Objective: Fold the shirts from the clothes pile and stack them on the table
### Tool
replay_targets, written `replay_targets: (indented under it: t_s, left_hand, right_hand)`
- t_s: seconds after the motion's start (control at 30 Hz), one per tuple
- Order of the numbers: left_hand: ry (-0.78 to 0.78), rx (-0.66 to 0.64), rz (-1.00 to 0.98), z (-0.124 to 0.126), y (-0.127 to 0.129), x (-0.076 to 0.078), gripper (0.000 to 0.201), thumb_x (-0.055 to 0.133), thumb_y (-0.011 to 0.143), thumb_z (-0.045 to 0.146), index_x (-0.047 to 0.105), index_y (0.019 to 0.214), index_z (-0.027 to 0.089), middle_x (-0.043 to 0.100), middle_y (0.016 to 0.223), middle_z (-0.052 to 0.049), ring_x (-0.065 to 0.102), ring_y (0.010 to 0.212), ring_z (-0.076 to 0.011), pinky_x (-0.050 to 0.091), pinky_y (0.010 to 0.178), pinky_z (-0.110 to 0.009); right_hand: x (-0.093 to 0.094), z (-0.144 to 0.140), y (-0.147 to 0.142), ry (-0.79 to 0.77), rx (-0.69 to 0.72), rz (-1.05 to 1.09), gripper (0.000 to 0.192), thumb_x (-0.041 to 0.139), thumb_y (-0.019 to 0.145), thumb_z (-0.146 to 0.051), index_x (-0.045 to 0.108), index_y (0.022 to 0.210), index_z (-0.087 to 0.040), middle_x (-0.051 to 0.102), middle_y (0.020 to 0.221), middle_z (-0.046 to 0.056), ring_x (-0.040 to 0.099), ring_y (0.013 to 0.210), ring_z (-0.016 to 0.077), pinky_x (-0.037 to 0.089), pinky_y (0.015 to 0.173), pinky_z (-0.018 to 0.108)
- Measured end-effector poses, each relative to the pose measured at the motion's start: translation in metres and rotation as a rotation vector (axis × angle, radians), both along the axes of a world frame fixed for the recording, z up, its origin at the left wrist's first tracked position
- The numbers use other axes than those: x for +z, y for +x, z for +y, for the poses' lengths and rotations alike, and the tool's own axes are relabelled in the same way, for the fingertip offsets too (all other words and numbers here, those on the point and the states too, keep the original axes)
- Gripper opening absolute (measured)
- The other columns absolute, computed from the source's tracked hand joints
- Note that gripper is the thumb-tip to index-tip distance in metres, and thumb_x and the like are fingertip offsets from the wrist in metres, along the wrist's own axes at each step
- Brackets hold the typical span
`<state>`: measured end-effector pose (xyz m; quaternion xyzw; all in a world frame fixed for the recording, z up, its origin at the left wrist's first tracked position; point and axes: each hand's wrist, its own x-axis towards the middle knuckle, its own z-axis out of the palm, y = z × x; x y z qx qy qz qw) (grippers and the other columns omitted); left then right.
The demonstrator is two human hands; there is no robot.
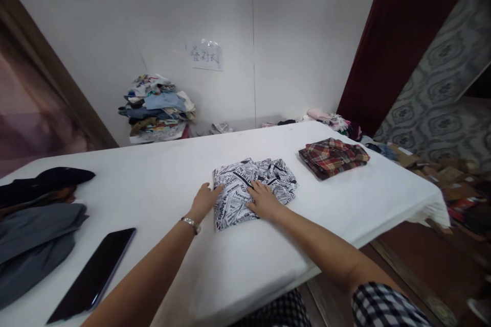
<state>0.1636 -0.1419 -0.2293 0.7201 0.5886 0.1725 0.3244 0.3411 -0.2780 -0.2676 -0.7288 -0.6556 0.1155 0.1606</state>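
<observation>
A folded shirt [235,207] with black-and-white newspaper print lies on the white-covered table in front of me. My right hand [264,200] rests palm down on its middle, fingers spread over the cloth. At the shirt's left edge is my left hand [205,203], a bracelet on its wrist. Its thumb touches the edge and stands apart from the fingers, which are partly hidden from view. The right part of the shirt looks bunched and layered. Beyond it to the right sits a folded red plaid shirt [333,157].
The white table [161,179] carries a black phone [94,271] and dark and grey garments [36,240] at left. Behind it stands a tall clothes pile [159,107] by the wall, below a paper sign [206,55]. More clothes [335,121] lie past the far right edge, with cardboard [452,184] beyond.
</observation>
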Motion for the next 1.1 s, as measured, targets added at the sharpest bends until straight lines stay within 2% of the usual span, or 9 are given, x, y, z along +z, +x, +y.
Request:
replay_targets:
  t_s: [0.17,0.33,0.4,0.5,0.57,0.63,0.8,0.9,1.1]
  left_hand:
    - [-0.08,0.023,-0.069,0.014,0.012,-0.009,0.059,0.075,0.065,0.036,0.059,0.115,0.009,0.067,0.119,-0.022,0.064,0.108,-0.0336,0.051,0.083,-0.036]
    - [-0.208,0.034,-0.186,-0.02,-0.003,-0.02,0.055,0.07,0.072,0.035,0.055,0.12,0.011,0.071,0.111,-0.017,0.07,0.089,-0.0268,0.055,0.063,-0.032]
    - [-0.315,0.039,-0.261,-0.036,-0.02,-0.025,0.058,0.069,0.074,0.038,0.052,0.123,0.013,0.072,0.107,-0.015,0.071,0.08,-0.0245,0.056,0.058,-0.031]
    - [-0.48,0.008,-0.323,-0.042,-0.045,-0.023,0.07,0.07,0.072,0.05,0.048,0.129,0.015,0.073,0.098,-0.013,0.07,0.072,-0.0232,0.057,0.058,-0.033]
    - [-0.43,-0.029,-0.209,-0.03,-0.054,-0.015,0.079,0.065,0.072,0.062,0.047,0.131,0.013,0.073,0.094,-0.014,0.069,0.068,-0.0248,0.055,0.057,-0.036]
    - [-0.235,-0.063,-0.032,-0.008,-0.053,-0.004,0.084,0.055,0.074,0.07,0.047,0.133,0.011,0.071,0.101,-0.017,0.07,0.075,-0.0287,0.055,0.062,-0.04]
    - [0.189,-0.308,0.191,0.039,-0.003,0.017,0.081,0.052,0.078,0.064,0.047,0.137,0.01,0.05,0.142,-0.022,0.05,0.128,-0.0351,0.042,0.103,-0.044]
    - [0.128,-0.459,0.239,0.049,0.036,0.015,0.086,0.057,0.075,0.064,0.044,0.141,0.012,0.04,0.151,-0.019,0.04,0.137,-0.035,0.036,0.109,-0.042]
    - [-0.036,-0.486,0.234,0.06,0.084,0.004,0.084,0.07,0.063,0.064,0.058,0.128,0.012,0.052,0.141,-0.022,0.051,0.127,-0.0388,0.045,0.097,-0.04]
  right_hand:
    - [0.003,-0.001,0.002,0.012,0.013,0.042,0.062,0.049,0.093,-0.048,0.042,0.146,-0.017,0.025,0.158,0.012,0.018,0.147,0.0327,0.018,0.118,0.05]
    - [0.018,-0.039,0.021,0.256,-0.102,0.247,0.048,0.058,0.088,-0.04,0.058,0.132,-0.021,0.046,0.147,0.01,0.036,0.139,0.0312,0.028,0.115,0.048]
    - [0.017,-0.067,0.029,0.316,-0.265,0.453,0.043,0.057,0.087,-0.038,0.059,0.126,-0.02,0.059,0.133,0.013,0.054,0.123,0.0289,0.042,0.105,0.048]
    - [0.012,-0.109,0.033,0.186,-0.56,0.953,0.044,0.063,0.083,-0.039,0.057,0.122,-0.019,0.068,0.112,0.013,0.068,0.089,0.0244,0.057,0.078,0.043]
    - [0.011,-0.128,0.028,0.058,-0.678,1.285,0.041,0.068,0.08,-0.037,0.057,0.115,-0.018,0.069,0.108,0.013,0.069,0.08,0.022,0.059,0.067,0.038]
    - [0.013,-0.135,0.017,-0.014,-0.695,1.505,0.034,0.073,0.078,-0.034,0.06,0.104,-0.017,0.069,0.111,0.014,0.07,0.082,0.0204,0.059,0.065,0.034]
    - [0.018,-0.116,-0.009,-0.025,-0.583,1.706,0.023,0.073,0.08,-0.031,0.065,0.095,-0.015,0.068,0.115,0.012,0.068,0.086,0.0169,0.06,0.072,0.031]
    - [0.014,-0.098,-0.016,0.019,-0.627,1.779,0.02,0.071,0.083,-0.03,0.064,0.092,-0.015,0.07,0.104,0.01,0.069,0.081,0.0154,0.06,0.074,0.031]
    - [0.008,-0.07,-0.017,0.007,-0.711,1.812,0.021,0.07,0.083,-0.031,0.06,0.09,-0.014,0.068,0.077,0.005,0.064,0.06,0.0123,0.058,0.061,0.027]
